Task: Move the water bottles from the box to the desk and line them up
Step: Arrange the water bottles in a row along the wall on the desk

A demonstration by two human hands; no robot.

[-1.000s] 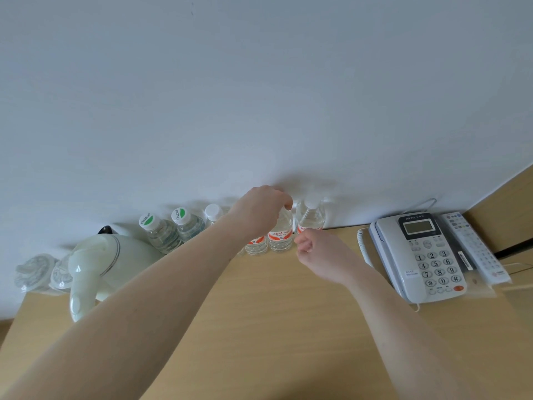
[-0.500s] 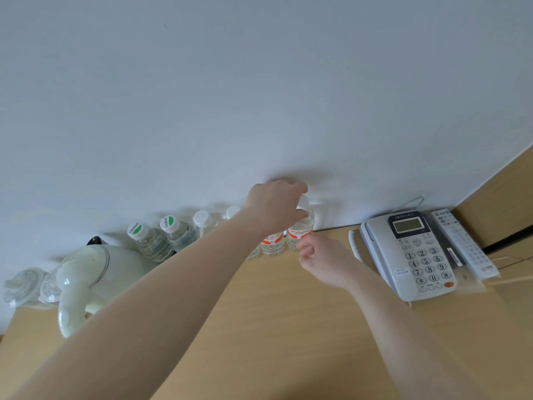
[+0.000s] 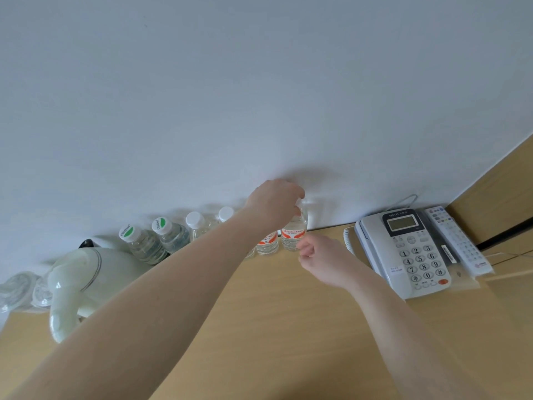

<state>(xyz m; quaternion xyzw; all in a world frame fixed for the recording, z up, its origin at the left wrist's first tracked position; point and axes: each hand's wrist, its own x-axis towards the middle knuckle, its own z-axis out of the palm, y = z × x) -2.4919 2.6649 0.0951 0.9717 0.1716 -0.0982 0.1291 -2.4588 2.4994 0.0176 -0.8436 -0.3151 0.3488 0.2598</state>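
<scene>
Fingers of the left hand (image 3: 274,203) grasp the end bottle (image 3: 294,233) top; right hand (image 3: 320,259) loosely curled, empty. Wooden desk (image 3: 274,327), white wall (image 3: 259,96). The left hand moved one bottle rightward.

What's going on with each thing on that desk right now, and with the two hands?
Left hand: grips the top of the end bottle.
Right hand: loosely curled, holds nothing.
End bottle: upright, by the wall.
Green-capped bottles: upright, capped.
Kettle: lid on.
Phone: handset on its cradle.
Remote: lying flat beside the phone.
</scene>
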